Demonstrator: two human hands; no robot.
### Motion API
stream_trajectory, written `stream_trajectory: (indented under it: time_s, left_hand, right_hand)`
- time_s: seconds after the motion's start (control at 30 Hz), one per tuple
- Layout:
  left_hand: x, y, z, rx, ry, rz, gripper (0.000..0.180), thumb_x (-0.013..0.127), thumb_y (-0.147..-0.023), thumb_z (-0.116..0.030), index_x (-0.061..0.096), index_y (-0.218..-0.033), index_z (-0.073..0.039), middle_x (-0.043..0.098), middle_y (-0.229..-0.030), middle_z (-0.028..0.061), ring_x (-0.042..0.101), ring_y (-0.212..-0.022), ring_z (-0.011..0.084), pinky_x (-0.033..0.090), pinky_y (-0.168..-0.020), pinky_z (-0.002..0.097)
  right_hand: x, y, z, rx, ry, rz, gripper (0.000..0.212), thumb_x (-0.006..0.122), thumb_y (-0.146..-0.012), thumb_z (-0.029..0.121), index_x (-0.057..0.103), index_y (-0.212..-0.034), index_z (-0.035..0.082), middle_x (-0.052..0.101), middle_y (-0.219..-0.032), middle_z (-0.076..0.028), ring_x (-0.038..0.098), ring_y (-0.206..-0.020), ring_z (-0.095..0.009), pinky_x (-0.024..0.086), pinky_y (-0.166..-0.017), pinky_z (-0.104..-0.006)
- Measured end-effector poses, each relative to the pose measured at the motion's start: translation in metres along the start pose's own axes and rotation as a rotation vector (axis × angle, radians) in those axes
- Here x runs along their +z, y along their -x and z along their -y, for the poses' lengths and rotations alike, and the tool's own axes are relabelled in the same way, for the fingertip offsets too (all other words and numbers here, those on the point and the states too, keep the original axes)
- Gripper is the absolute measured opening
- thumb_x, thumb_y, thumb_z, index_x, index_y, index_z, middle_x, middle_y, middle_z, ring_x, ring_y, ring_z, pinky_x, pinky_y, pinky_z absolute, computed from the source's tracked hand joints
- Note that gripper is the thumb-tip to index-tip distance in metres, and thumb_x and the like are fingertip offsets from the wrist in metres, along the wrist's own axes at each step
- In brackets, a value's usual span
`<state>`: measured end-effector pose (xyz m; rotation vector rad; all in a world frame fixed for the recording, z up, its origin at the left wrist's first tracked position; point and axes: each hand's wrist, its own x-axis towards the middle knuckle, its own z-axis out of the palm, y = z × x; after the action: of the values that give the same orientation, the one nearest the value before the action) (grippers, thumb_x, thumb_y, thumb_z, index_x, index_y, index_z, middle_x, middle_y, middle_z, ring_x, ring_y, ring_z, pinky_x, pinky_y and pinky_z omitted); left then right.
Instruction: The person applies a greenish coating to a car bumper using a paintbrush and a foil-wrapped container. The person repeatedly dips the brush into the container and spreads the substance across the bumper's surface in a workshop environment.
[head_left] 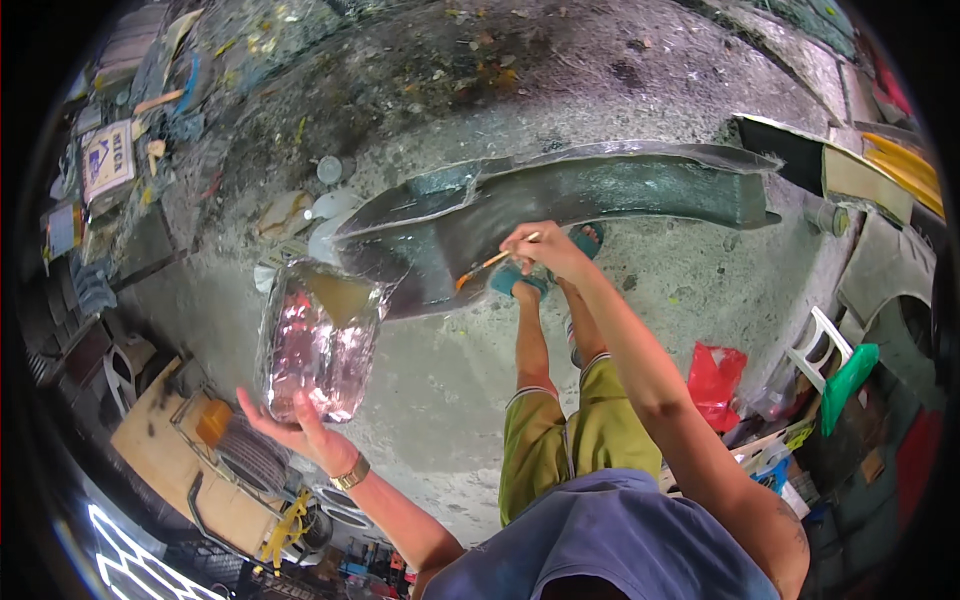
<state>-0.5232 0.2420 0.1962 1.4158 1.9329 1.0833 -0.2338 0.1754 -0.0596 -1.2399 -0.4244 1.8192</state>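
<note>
Within the right hand (545, 250), one paintbrush (489, 264)

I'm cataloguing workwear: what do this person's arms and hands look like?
The left hand and right hand are gloveless, and both forearms are sleeveless. A gold-coloured band circles the left wrist. The right upper arm bears a faint dark marking.

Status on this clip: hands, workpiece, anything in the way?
Right hand gripping brush, bristles at dark curved panel. Left hand at shiny container, lower edge. Teal slippers close beside panel.

Cluttered workshop, stained concrete floor (430, 385), tyre (252, 455), long moulded panel (620, 192)
</note>
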Motion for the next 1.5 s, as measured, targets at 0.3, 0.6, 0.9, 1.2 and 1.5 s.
stream_trajectory:
  time_s: [0.3,0.6,0.9,1.2,1.5]
  left_hand:
    - [0.007,-0.001,-0.001,-0.001,0.030,-0.029,0.067,0.061,-0.084,-0.030,0.034,-0.141,-0.008,0.038,-0.137,0.0145,0.040,-0.126,0.0288,0.033,-0.105,0.0437]
    - [0.006,-0.002,0.001,-0.043,0.050,-0.010,0.076,0.066,-0.079,-0.032,0.032,-0.141,-0.005,0.038,-0.138,0.0152,0.042,-0.123,0.0277,0.033,-0.104,0.0415]
    - [0.001,-0.002,-0.006,-0.009,-0.019,0.001,0.074,0.064,-0.082,-0.028,0.031,-0.144,-0.007,0.032,-0.144,0.0096,0.039,-0.126,0.0237,0.032,-0.104,0.0390]
    - [-0.013,0.000,-0.001,-0.002,0.053,-0.074,0.077,0.065,-0.079,-0.035,0.032,-0.143,-0.007,0.038,-0.138,0.0162,0.042,-0.123,0.0297,0.036,-0.102,0.0431]
    - [-0.034,0.000,0.028,-0.214,0.255,-0.027,0.060,0.057,-0.089,-0.038,0.042,-0.135,-0.004,0.049,-0.132,0.0099,0.048,-0.119,0.0236,0.039,-0.100,0.0394]
  right_hand:
    - [-0.076,-0.052,-0.084,0.016,0.095,-0.134,0.016,0.065,-0.081,0.013,0.068,-0.085,-0.002,0.062,-0.069,-0.004,0.054,-0.050,-0.009,0.045,-0.045,-0.0226]
    - [-0.105,-0.041,-0.093,-0.053,0.533,-0.496,0.014,0.061,-0.085,0.010,0.067,-0.084,-0.003,0.061,-0.068,-0.009,0.059,-0.057,-0.017,0.048,-0.051,-0.0299]
    - [0.033,-0.009,-0.045,-0.107,0.282,-0.473,0.024,0.054,-0.094,0.022,0.061,-0.088,0.000,0.056,-0.064,-0.012,0.056,-0.055,-0.020,0.042,-0.054,-0.0357]
    - [-0.020,-0.015,-0.036,-0.104,-0.253,-0.392,0.020,0.062,-0.090,0.019,0.064,-0.094,0.000,0.062,-0.069,-0.005,0.053,-0.049,-0.007,0.042,-0.043,-0.0209]
    - [-0.081,-0.082,-0.102,-0.042,-0.585,-0.736,0.019,0.066,-0.087,0.020,0.063,-0.091,0.002,0.064,-0.068,-0.008,0.056,-0.053,-0.010,0.046,-0.048,-0.0221]
